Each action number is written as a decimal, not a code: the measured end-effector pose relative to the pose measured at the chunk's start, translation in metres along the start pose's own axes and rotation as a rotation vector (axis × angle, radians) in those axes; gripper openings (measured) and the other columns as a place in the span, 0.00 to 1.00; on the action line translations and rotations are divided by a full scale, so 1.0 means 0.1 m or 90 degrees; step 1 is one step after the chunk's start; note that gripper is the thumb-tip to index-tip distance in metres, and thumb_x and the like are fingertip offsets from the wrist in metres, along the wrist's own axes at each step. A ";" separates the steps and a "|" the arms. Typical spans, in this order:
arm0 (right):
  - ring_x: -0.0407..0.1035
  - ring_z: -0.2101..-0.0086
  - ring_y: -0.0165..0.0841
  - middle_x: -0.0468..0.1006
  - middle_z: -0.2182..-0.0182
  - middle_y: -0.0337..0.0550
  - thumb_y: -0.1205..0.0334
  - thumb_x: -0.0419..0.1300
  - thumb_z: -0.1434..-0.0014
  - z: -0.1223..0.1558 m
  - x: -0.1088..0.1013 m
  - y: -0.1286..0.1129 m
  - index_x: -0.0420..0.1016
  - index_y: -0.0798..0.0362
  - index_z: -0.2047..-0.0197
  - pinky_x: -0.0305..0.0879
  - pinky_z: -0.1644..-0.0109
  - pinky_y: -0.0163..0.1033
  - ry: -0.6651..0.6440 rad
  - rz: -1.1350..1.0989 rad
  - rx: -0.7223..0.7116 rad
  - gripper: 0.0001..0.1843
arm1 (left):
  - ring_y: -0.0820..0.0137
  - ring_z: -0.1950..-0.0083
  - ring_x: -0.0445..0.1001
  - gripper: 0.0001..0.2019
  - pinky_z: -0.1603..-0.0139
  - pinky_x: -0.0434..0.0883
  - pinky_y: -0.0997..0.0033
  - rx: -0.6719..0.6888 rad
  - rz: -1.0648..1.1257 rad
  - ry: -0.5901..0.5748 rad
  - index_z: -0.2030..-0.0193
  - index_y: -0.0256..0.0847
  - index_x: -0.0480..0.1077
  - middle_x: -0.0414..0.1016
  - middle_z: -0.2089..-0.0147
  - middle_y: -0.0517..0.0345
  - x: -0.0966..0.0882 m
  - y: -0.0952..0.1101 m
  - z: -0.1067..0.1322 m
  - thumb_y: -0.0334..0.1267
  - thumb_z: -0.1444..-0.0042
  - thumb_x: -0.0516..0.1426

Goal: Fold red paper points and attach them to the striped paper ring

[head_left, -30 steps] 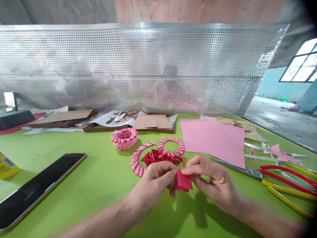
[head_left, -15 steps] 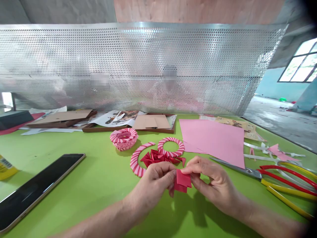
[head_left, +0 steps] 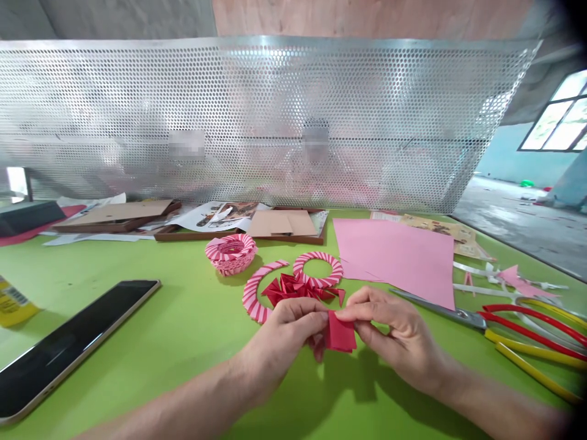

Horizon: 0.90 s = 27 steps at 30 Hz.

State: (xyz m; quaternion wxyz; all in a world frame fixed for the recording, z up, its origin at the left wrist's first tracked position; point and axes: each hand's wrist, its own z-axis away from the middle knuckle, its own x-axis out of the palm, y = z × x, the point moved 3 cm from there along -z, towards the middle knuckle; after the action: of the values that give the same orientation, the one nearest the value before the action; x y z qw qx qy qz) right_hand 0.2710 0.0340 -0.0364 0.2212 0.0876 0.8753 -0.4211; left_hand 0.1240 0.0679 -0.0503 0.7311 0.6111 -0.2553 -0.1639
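A small folded piece of red paper is held just above the green table, pinched from both sides. My left hand grips its left edge between thumb and fingers. At its upper right corner, my right hand pinches it with thumb and forefinger. Just beyond the hands lies a heap of folded red paper pieces. Around the heap are a curved pink-and-red strip and a closed striped paper ring. Farther left sits a stack of similar striped rings.
Pink paper sheets lie at the right, beside scissors with red and yellow handles. A smartphone rests at the left. Frames and boards line the back, before a perforated metal screen.
The red paper's two layers, apart before, now lie nearly flush as one flat rectangle. Both hands keep their pinch and have barely moved. The view has shifted slightly.
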 end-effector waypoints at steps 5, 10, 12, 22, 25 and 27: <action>0.65 0.67 0.30 0.70 0.67 0.42 0.75 0.52 0.45 0.01 -0.01 -0.02 0.72 0.49 0.57 0.62 0.64 0.34 -0.007 0.023 -0.021 0.16 | 0.75 0.77 0.61 0.08 0.74 0.61 0.74 0.006 0.014 0.000 0.75 0.33 0.69 0.64 0.80 0.60 0.00 0.03 0.02 0.34 0.49 0.51; 0.65 0.66 0.29 0.69 0.67 0.41 0.75 0.52 0.45 0.01 0.01 -0.02 0.72 0.47 0.57 0.62 0.64 0.33 -0.011 0.027 -0.014 0.17 | 0.77 0.79 0.59 0.11 0.76 0.57 0.76 0.021 -0.110 -0.011 0.78 0.32 0.67 0.64 0.82 0.61 0.02 0.09 0.01 0.36 0.48 0.52; 0.65 0.66 0.29 0.69 0.67 0.40 0.74 0.52 0.44 0.01 0.02 -0.02 0.71 0.47 0.56 0.62 0.63 0.33 -0.004 0.027 -0.005 0.17 | 0.77 0.79 0.59 0.12 0.76 0.56 0.76 0.033 -0.148 -0.005 0.77 0.32 0.67 0.64 0.82 0.61 0.03 0.11 0.02 0.36 0.47 0.51; 0.57 0.76 0.27 0.63 0.77 0.36 0.57 0.47 0.40 0.01 0.05 -0.05 0.66 0.54 0.67 0.53 0.75 0.30 -0.068 -0.080 0.255 0.11 | 0.75 0.76 0.62 0.12 0.71 0.60 0.74 0.071 -0.175 0.063 0.77 0.34 0.66 0.66 0.80 0.60 0.01 0.16 0.05 0.37 0.46 0.50; 0.52 0.78 0.25 0.60 0.79 0.34 0.58 0.50 0.41 0.00 0.09 -0.04 0.64 0.55 0.72 0.48 0.78 0.30 -0.079 -0.080 0.268 0.12 | 0.75 0.76 0.62 0.13 0.72 0.61 0.74 0.072 -0.137 0.063 0.76 0.34 0.67 0.66 0.79 0.59 0.00 0.13 0.03 0.39 0.47 0.51; 0.50 0.80 0.24 0.59 0.81 0.33 0.58 0.51 0.42 0.00 0.11 -0.01 0.62 0.55 0.76 0.46 0.79 0.30 -0.068 -0.096 0.282 0.13 | 0.75 0.76 0.62 0.13 0.72 0.62 0.74 0.067 -0.109 0.054 0.77 0.33 0.67 0.67 0.78 0.58 0.00 0.10 0.02 0.40 0.46 0.51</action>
State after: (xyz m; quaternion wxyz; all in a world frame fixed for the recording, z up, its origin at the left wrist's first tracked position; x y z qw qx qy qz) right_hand 0.2609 0.0325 -0.0406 0.2107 0.0457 0.7527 -0.6221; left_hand 0.1222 0.0687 -0.0400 0.6915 0.6746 -0.1788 -0.1862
